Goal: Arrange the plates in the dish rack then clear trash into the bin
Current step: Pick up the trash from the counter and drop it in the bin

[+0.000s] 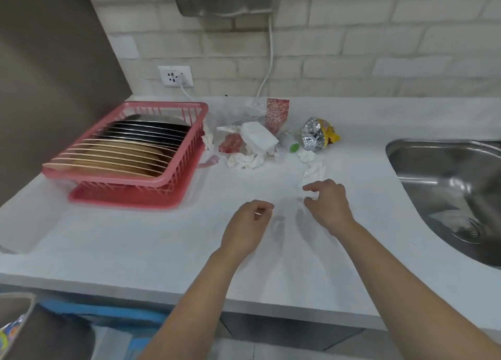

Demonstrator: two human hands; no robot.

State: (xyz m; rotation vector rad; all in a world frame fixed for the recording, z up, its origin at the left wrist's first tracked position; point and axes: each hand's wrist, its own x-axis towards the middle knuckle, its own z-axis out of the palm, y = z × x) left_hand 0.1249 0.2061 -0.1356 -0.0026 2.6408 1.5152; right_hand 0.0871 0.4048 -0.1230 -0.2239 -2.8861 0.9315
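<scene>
A pink dish rack [173, 179] stands at the counter's left with several plates [127, 148] upright in it, dark ones behind and tan ones in front. Trash lies mid-counter: a white box [259, 137], red wrappers [276, 112], a foil snack bag [317, 134], a small green-capped bottle [291, 144] and crumpled tissues [244, 160]. My right hand [329, 206] hovers with curved fingers at the near end of another crumpled tissue [314, 172]; no grip on it shows. My left hand [249, 224] hangs loosely curled over bare counter, holding nothing I can see.
A steel sink [447, 191] is set into the counter on the right. A grey bin [16, 313] with a colourful wrapper inside shows at the bottom left, below the counter edge. A wall socket [176, 76] with a plugged cable sits behind the rack.
</scene>
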